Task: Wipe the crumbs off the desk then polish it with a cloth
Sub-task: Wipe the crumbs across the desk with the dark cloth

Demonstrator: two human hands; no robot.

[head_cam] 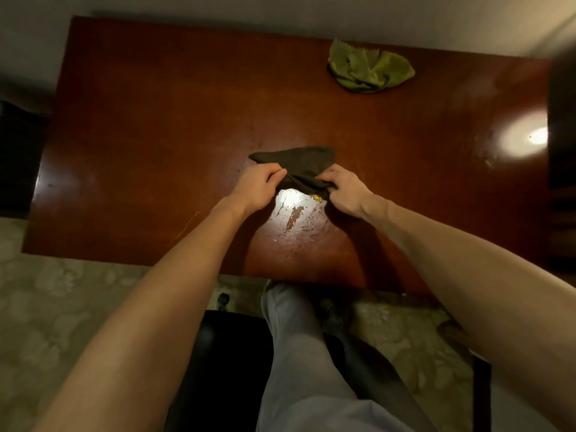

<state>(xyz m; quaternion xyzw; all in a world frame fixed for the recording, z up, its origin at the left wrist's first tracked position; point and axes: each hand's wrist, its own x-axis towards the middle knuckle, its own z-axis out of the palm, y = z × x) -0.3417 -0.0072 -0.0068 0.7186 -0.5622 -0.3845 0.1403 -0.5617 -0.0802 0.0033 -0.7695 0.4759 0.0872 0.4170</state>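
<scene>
Both hands meet at the middle of the frame over the reddish-brown desk. The left hand pinches the near left edge of a dark cloth between thumb and curled fingers. The right hand has its fingers bunched round the cloth's near right end. The far part of the cloth lies flat on the desk, and the gathered part between the hands is creased and mostly hidden by the fingers.

Just left of the right hand a small yellow speck shows at the cloth's edge (crumbs or a mark on the fabric, it cannot be told which). Below it a bright glare patch washes out the desk surface, so any crumbs there are hard to make out.

A crumpled green cloth lies well apart in the upper right of the desk. At the right edge a dark shape is cut off by the frame and unreadable. In the lower middle, a pale trouser leg crosses a black chair, whose outline is lost in shadow.
</scene>
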